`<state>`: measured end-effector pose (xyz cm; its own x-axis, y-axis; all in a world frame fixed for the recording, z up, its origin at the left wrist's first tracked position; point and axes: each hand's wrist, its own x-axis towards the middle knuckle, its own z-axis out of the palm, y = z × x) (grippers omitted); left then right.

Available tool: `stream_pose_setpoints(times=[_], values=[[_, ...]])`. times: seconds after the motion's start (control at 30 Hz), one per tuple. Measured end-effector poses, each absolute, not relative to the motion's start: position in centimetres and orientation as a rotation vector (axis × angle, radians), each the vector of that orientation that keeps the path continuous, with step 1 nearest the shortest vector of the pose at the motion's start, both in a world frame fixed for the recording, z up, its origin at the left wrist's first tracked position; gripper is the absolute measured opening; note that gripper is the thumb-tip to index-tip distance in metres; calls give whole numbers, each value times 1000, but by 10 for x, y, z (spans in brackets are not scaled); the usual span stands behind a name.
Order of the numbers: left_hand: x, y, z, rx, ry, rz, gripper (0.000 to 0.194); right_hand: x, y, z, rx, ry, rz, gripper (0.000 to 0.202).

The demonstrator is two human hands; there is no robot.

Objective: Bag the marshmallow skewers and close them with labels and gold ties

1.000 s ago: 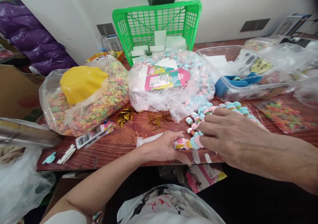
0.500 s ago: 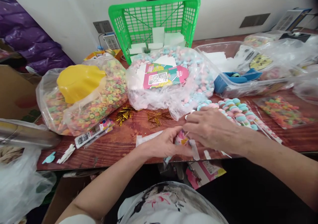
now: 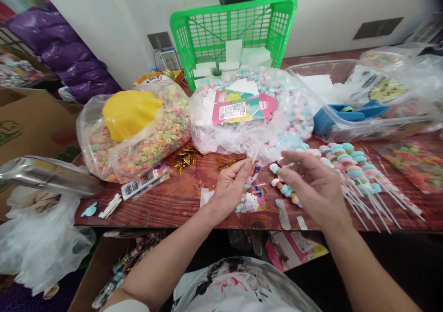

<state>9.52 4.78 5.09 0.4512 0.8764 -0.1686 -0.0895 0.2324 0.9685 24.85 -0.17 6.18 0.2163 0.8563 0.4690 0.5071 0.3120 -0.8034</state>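
My left hand (image 3: pixel 230 187) is closed, with thumb and finger pinched around what looks like a candy skewer in a printed clear wrapper (image 3: pixel 254 200). A thin white stick pokes up from the fingertips, and bits of blue candy show beside the hand. Part of the skewer is hidden by my fingers. My right hand (image 3: pixel 320 189) hovers open to the right, fingers apart and nothing visible in them. Under and beside it lie candy skewers (image 3: pixel 353 166) of pink and blue rings on white sticks, plus a shorter string of small candies (image 3: pixel 285 189).
Behind are a bag of ring candies (image 3: pixel 155 141) with a yellow bowl (image 3: pixel 129 113), a bag of pink and blue candies (image 3: pixel 294 104) with printed cards on top, and a green basket (image 3: pixel 235 7). A clear bin (image 3: pixel 346 129) stands right, a steel flask (image 3: pixel 51 176) left.
My right hand has pulled away from the wrapper to the right and opened. My left hand keeps its pinch and has risen slightly. The head view has shifted left.
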Motion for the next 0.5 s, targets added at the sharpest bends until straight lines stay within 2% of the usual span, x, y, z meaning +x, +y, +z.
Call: stream_pose_setpoints(times=[0.1,0.3,0.5], values=[[91,41,49,1213,808,807,58,231,-5,51,-1208,-1399,545,5],[77,28,36,1210,624,738,40,221,-7,42,-1088,-1361,478,16],[73,26,39,1193,618,587,38,214,-13,32,-1093,-1343,374,17]])
